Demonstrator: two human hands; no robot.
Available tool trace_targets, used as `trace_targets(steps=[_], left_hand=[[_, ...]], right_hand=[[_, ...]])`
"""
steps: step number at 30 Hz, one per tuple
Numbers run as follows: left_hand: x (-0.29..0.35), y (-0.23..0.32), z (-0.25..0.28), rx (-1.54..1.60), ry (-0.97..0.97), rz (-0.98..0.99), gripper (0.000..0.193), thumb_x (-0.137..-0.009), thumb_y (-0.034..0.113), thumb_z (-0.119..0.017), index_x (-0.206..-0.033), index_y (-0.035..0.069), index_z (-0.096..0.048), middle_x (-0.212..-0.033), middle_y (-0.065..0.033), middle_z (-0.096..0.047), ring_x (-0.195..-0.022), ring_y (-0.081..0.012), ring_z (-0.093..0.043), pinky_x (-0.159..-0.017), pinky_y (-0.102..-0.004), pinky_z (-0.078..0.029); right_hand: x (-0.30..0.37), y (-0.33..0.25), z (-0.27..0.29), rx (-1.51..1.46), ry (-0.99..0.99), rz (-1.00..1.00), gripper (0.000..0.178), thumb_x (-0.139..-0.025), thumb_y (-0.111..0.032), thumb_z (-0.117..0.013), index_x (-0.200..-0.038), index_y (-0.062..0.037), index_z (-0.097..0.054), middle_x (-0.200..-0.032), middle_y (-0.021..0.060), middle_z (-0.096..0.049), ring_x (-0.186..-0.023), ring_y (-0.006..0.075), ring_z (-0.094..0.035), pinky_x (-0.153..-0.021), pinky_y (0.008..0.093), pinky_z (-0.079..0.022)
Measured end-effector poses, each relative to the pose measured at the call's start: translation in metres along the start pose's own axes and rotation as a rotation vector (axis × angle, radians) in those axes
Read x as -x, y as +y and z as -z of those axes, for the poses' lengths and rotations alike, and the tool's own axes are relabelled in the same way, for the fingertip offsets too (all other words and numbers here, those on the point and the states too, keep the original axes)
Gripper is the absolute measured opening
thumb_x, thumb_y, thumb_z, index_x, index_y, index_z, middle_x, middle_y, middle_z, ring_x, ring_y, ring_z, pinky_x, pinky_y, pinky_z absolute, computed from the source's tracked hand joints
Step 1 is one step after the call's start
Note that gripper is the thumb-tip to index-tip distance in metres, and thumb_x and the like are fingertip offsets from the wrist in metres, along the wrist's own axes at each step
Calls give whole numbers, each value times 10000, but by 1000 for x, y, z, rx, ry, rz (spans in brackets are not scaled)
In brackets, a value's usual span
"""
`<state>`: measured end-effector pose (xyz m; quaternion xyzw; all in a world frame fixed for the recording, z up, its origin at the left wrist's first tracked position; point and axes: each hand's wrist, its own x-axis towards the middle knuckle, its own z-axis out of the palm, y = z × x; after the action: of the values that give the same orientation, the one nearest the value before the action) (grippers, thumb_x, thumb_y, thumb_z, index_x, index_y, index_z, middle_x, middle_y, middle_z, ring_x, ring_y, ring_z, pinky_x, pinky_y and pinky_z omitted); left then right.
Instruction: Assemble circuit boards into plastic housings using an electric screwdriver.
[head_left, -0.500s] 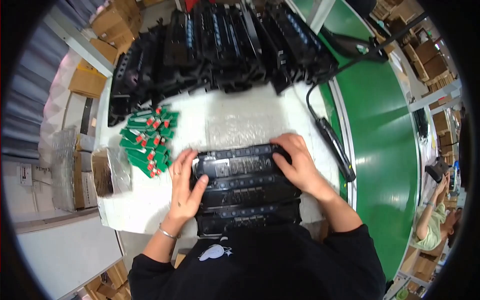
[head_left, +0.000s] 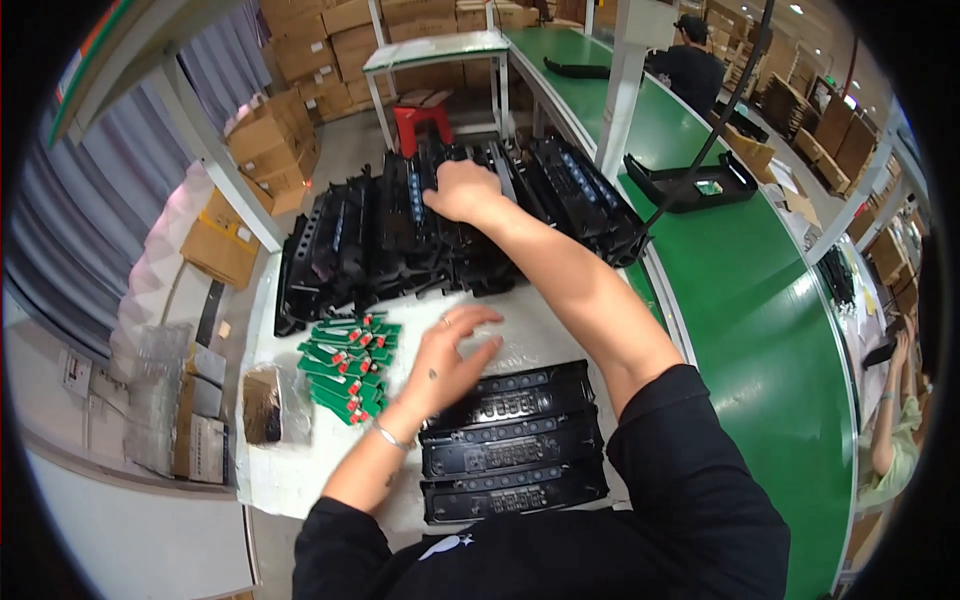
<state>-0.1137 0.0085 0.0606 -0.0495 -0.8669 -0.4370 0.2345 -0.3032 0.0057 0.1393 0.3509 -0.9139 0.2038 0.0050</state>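
Note:
Three long black plastic panels (head_left: 512,452) lie side by side on the white worktable (head_left: 285,478) in front of me, with round holes and moulded ribs. My left hand (head_left: 447,362) hovers over the table just beyond the far panel's left end. Its fingers are stretched and apart, and nothing is in them. Stretched far forward, my right hand (head_left: 466,192) is at the big pile of similar black plastic parts (head_left: 350,235). Its fingers curl down around the upper edge of one part there; the fingertips are partly hidden.
Left of my left hand lies a heap of green circuit boards (head_left: 347,368) with red connectors. A plastic-lined box (head_left: 268,408) stands beside it. A green conveyor (head_left: 745,330) runs along the right, carrying a black frame (head_left: 690,185). Beyond the pile is a red stool (head_left: 424,125). Other people work at the right.
My right hand has left the panels and reached forward to the pile. My left hand has lifted off the panels' left end. The view has tilted up, showing more of the room.

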Motion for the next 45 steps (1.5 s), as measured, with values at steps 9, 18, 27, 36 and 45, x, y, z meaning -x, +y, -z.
trace_targets(steps=[9, 18, 27, 36, 45], left_hand=[[70, -15, 44, 161, 88, 242, 219, -729, 12, -623, -946, 41, -605, -986, -64, -598, -888, -151, -567, -706, -244, -458], [103, -17, 57, 227, 270, 410, 148, -759, -13, -607, -903, 20, -610, -879, -29, -586, -757, -81, -534, -654, -195, -434], [94, -23, 34, -207, 118, 192, 280, -760, 89, -598, -1031, 24, -564, -1081, -149, -548, -1024, -292, -516, -871, -332, -410], [108, -19, 45, -204, 227, 173, 265, -748, 73, -606, -1003, 11, -573, -1024, -151, -562, -968, -304, -517, -833, -353, -420], [133, -35, 36, 19, 571, 307, 132, -750, -2, -604, -878, 22, -622, -674, -55, -607, -544, -108, -561, -530, -213, -440]], right_hand=[[79, 13, 28, 151, 249, 557, 134, -704, -124, -568, -749, -10, -513, -749, 137, -575, -627, 343, -576, -561, 417, -469], [174, 105, -26, 309, -134, 953, 125, -651, -68, -526, -766, -54, -478, -707, 65, -484, -651, 213, -547, -521, 319, -459], [166, 93, -46, 118, 14, 701, 130, -775, -156, -575, -827, -39, -551, -786, 83, -543, -767, 262, -541, -660, 352, -456], [143, 22, -59, -23, -52, 710, 320, -786, -168, -579, -1045, 13, -531, -1024, 157, -542, -941, 322, -524, -809, 360, -432], [67, -67, -133, -327, -482, 811, 781, -667, -432, -661, -1159, 127, -425, -1109, 277, -495, -1035, 356, -483, -906, 345, -371]])
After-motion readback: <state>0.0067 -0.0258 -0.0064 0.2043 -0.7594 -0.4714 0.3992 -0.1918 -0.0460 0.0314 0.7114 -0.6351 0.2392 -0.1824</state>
